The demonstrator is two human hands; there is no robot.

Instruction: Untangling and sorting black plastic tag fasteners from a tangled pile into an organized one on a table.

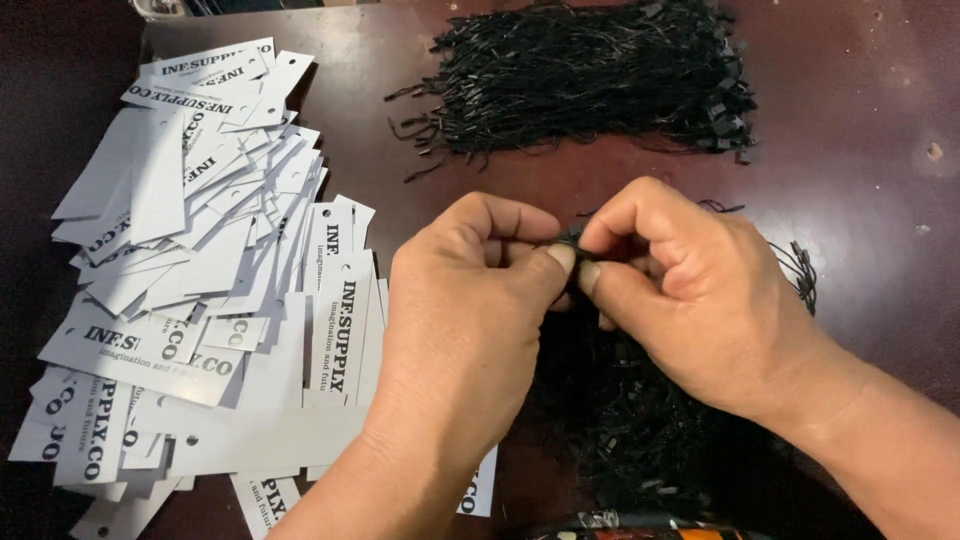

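Over the middle of a dark brown table (860, 90), both hands are brought together, fingertips nearly touching. A small black string loop (572, 243) is pinched between them: the left hand (470, 300) is closed on it with thumb and forefinger, and the right hand (690, 290) is closed on it the same way from the other side. Only a tiny bit of the black piece is seen between the thumbs, so its exact shape can't be made out.

Right under the hands, a loose heap of black strings (620, 420) is spread on the table, partly hidden by the right wrist. Further back, well apart from the hands, a bigger bundle of black strings (590, 80) is laid out crosswise, with little plastic ends sticking out along its right side.

Off to the left, a messy pile of white paper tags (200, 290) is fanned out, each one printed in black and punched with a small hole. The nearest tags are touched or overlapped by the left forearm. A few stray strings (800, 275) are seen just beyond the right hand.
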